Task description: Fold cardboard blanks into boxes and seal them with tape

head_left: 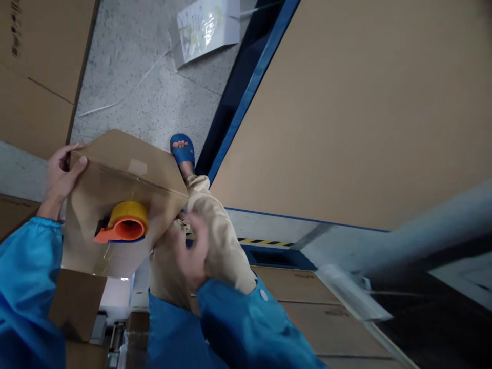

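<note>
A brown cardboard carton [88,205] is tilted in front of me, with clear tape along its seam. My left hand [63,171] grips its far left corner, thumb on the upper face and fingers round the edge. On that face rests an orange tape dispenser [109,234] carrying a roll of yellow tape [128,209]. My right hand [192,251] is apart from the carton's right side, over my trouser legs. It is blurred by motion, but its thumb and fingers look apart with nothing between them.
A large cardboard-covered surface with a blue frame [246,107] stands on the right. A white paper-covered box [207,31] and a thin strap [142,79] lie on the speckled floor. Large cartons [42,66] stand at left; more cartons [311,318] are stacked lower right.
</note>
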The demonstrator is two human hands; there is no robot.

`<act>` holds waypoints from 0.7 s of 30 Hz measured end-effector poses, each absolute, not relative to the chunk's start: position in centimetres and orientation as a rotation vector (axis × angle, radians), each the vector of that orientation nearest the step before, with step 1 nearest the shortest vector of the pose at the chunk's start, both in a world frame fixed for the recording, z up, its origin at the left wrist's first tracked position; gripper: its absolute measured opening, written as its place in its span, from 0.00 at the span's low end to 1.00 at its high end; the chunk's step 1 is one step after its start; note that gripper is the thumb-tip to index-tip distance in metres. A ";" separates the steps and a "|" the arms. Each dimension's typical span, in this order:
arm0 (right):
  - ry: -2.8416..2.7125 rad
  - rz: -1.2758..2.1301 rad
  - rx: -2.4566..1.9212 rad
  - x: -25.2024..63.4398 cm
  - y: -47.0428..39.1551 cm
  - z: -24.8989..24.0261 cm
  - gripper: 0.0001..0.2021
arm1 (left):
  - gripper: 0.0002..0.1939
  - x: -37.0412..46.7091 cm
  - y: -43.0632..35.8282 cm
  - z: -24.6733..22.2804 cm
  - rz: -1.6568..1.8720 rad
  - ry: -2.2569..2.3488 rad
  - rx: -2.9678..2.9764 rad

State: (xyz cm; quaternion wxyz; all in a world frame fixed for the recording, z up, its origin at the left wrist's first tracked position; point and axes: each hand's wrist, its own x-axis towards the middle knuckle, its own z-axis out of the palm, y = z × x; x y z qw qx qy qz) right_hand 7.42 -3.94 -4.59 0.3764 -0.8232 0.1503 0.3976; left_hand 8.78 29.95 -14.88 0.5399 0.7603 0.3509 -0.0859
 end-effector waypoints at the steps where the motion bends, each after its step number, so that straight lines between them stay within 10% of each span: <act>1: 0.538 0.905 -2.133 8.5 -4.9 -5.6 0.29 | 0.21 8.9 30.0 -15.1 -0.214 0.800 1.824; 14: 0.916 0.550 -1.538 9.8 -3.0 -13.7 0.14 | 0.23 8.9 29.9 -16.3 -0.183 0.693 1.827; 21: 1.087 0.444 -1.457 10.0 -1.9 -14.9 0.25 | 0.13 9.3 28.5 -17.0 -0.138 0.917 1.945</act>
